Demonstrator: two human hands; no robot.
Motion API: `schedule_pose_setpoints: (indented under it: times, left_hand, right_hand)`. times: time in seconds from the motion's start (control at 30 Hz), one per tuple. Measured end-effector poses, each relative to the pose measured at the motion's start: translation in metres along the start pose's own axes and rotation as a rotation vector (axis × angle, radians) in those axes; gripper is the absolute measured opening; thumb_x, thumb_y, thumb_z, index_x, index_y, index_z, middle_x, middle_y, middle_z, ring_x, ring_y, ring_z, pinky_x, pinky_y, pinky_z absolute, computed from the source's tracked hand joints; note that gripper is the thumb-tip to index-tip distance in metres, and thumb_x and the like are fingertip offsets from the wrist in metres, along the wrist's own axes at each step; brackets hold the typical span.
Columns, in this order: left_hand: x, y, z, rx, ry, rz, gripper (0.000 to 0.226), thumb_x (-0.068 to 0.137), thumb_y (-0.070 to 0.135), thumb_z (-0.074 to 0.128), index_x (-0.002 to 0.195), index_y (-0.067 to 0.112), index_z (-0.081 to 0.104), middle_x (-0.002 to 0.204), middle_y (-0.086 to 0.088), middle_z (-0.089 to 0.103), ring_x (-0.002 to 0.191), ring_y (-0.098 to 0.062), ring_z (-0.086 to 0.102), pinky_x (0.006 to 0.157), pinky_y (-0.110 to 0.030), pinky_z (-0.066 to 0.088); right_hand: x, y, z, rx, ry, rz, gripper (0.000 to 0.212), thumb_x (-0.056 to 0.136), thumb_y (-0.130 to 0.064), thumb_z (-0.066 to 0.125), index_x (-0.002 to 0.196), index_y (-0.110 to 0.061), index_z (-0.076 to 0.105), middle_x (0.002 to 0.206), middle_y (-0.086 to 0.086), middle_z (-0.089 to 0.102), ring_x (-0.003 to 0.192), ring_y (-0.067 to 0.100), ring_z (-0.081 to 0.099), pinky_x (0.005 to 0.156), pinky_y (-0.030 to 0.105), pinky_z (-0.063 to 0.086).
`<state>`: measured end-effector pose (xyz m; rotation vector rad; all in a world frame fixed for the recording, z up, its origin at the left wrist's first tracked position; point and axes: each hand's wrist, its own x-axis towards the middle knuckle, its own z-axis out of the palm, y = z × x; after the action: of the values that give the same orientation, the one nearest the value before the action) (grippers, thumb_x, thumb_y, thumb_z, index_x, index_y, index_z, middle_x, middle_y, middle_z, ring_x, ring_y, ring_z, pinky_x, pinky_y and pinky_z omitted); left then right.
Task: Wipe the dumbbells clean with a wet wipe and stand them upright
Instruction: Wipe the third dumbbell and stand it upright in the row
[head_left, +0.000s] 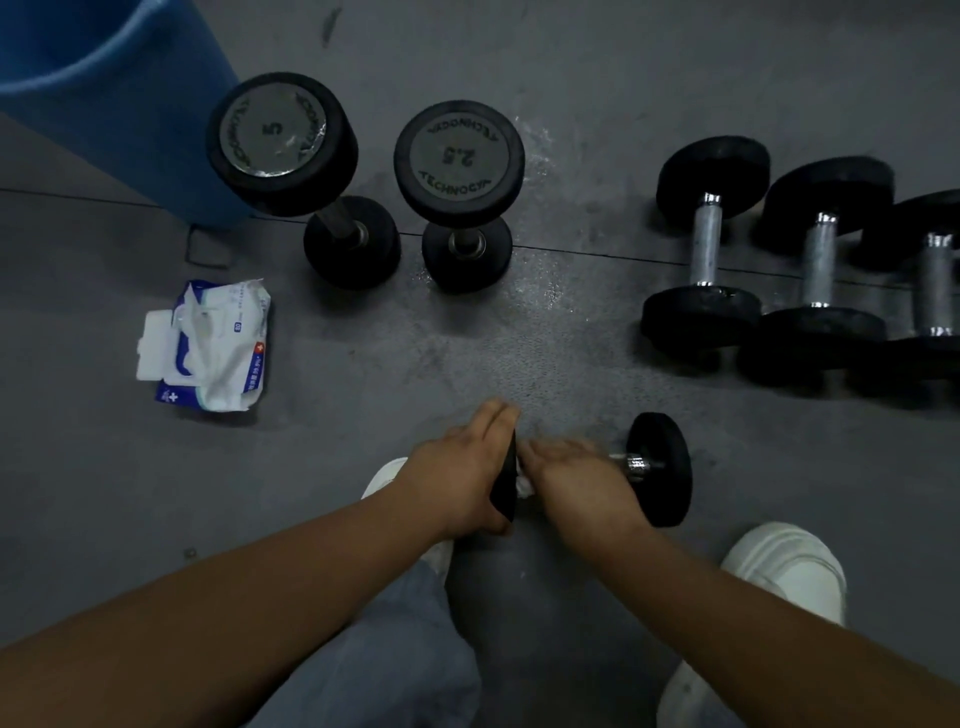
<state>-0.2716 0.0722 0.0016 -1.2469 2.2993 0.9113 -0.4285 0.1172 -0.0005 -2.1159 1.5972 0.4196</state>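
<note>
Lying on its side low in the centre, a small dumbbell (660, 467) shows one round matte-black disc and a stub of knurled chrome bar. The left hand (457, 478) grips the other disc, fingers pressed together over its rim. The right hand (576, 478) covers the bar, a crumpled white wipe (522, 486) beneath it, fingers blurred but seemingly curled. Upper centre, the rubbery 5 dumbbell (280, 143) and 2.5 dumbbell (460, 156) stand on end. Three dumbbells (706, 244) lie at right. A crinkled pack (208, 345) sits at left.

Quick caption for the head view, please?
Left hand holds a small black dumbbell; right hand rubs its handle with a white wet wipe.
</note>
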Motion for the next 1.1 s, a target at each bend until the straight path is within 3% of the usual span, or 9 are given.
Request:
schedule_pose_setpoints:
  times: [0.17, 0.27, 0.47, 0.67, 0.77, 0.83, 0.9, 1.0, 1.1]
  left_hand:
    - [0.000, 0.001, -0.002, 0.018, -0.008, -0.009, 0.125, 0.068, 0.047, 0.083, 0.156, 0.025, -0.004, 0.164, 0.008, -0.007, 0.136, -0.024, 0.040, 0.097, -0.039, 0.044]
    - [-0.001, 0.001, -0.001, 0.026, -0.026, -0.010, 0.125, 0.069, 0.047, 0.082, 0.156, 0.025, -0.005, 0.164, 0.008, -0.008, 0.137, -0.024, 0.039, 0.098, -0.039, 0.043]
    - [-0.004, 0.007, -0.017, 0.153, -0.099, 0.014, 0.123, 0.073, 0.049, 0.080, 0.156, 0.022, -0.007, 0.165, 0.003, -0.005, 0.138, -0.027, 0.038, 0.102, -0.038, 0.043]
    - [-0.005, 0.019, -0.045, 0.438, -0.260, 0.017, 0.120, 0.076, 0.056, 0.074, 0.157, 0.018, -0.007, 0.165, -0.001, 0.006, 0.134, -0.028, 0.044, 0.102, -0.041, 0.046]
    - [-0.012, 0.045, -0.022, 0.333, -0.135, -0.158, 0.113, 0.081, 0.049, 0.072, 0.156, 0.010, -0.003, 0.164, -0.006, 0.007, 0.136, -0.026, 0.041, 0.100, -0.040, 0.044]
    - [-0.022, 0.055, 0.000, 0.192, -0.057, -0.273, 0.105, 0.087, 0.037, 0.069, 0.156, 0.011, -0.006, 0.165, -0.005, -0.002, 0.141, -0.024, 0.033, 0.103, -0.040, 0.044]
    - [-0.031, 0.057, 0.024, 0.012, -0.010, -0.354, 0.106, 0.086, 0.029, 0.069, 0.155, 0.017, -0.010, 0.165, -0.003, -0.005, 0.144, -0.024, 0.027, 0.107, -0.042, 0.041]
    - [-0.046, 0.056, 0.052, -0.170, 0.107, -0.339, 0.109, 0.078, 0.022, 0.069, 0.154, 0.032, -0.009, 0.160, 0.001, 0.016, 0.139, -0.022, 0.037, 0.104, -0.044, 0.044]
    - [-0.045, 0.054, 0.061, -0.328, 0.132, -0.328, 0.103, 0.080, 0.027, 0.062, 0.152, 0.045, -0.009, 0.149, 0.006, 0.036, 0.127, -0.017, 0.049, 0.102, -0.043, 0.046]
  right_hand:
    - [0.032, -0.002, -0.012, 0.012, -0.208, 0.084, 0.022, 0.097, -0.015, 0.046, 0.114, -0.014, 0.061, 0.118, 0.008, 0.065, 0.108, 0.028, 0.063, 0.089, 0.035, 0.046]
    - [0.021, 0.000, -0.012, 0.047, -0.210, 0.046, 0.022, 0.096, -0.015, 0.048, 0.112, -0.015, 0.063, 0.113, 0.007, 0.067, 0.104, 0.028, 0.064, 0.086, 0.035, 0.048]
    - [0.010, 0.013, -0.026, 0.423, -0.293, 0.228, 0.012, 0.094, -0.019, 0.052, 0.094, -0.017, 0.063, 0.096, 0.003, 0.066, 0.103, 0.028, 0.064, 0.089, 0.031, 0.047]
    - [-0.011, -0.014, 0.033, 0.183, 0.032, 0.158, 0.047, 0.091, -0.027, 0.042, 0.136, -0.013, 0.048, 0.130, 0.008, 0.055, 0.123, 0.028, 0.048, 0.109, 0.042, 0.026]
    - [-0.014, -0.015, 0.030, 0.210, 0.162, 0.169, 0.052, 0.089, -0.028, 0.033, 0.132, -0.007, 0.054, 0.122, 0.013, 0.061, 0.115, 0.030, 0.053, 0.105, 0.046, 0.026]
    - [-0.012, -0.011, 0.022, 0.221, 0.010, 0.122, 0.044, 0.097, -0.025, 0.038, 0.138, -0.010, 0.044, 0.131, 0.011, 0.055, 0.122, 0.028, 0.050, 0.107, 0.045, 0.027]
    - [-0.010, -0.005, 0.011, 0.206, -0.104, 0.070, 0.032, 0.098, -0.022, 0.044, 0.128, -0.014, 0.051, 0.126, 0.008, 0.060, 0.115, 0.027, 0.058, 0.100, 0.040, 0.036]
    - [-0.008, 0.001, 0.003, 0.197, -0.156, 0.019, 0.020, 0.092, -0.018, 0.057, 0.110, -0.014, 0.064, 0.112, 0.006, 0.066, 0.102, 0.025, 0.065, 0.081, 0.033, 0.045]
    - [-0.005, 0.008, 0.003, 0.247, -0.193, 0.028, 0.016, 0.088, -0.023, 0.062, 0.102, -0.017, 0.067, 0.103, 0.005, 0.067, 0.096, 0.024, 0.066, 0.079, 0.032, 0.047]
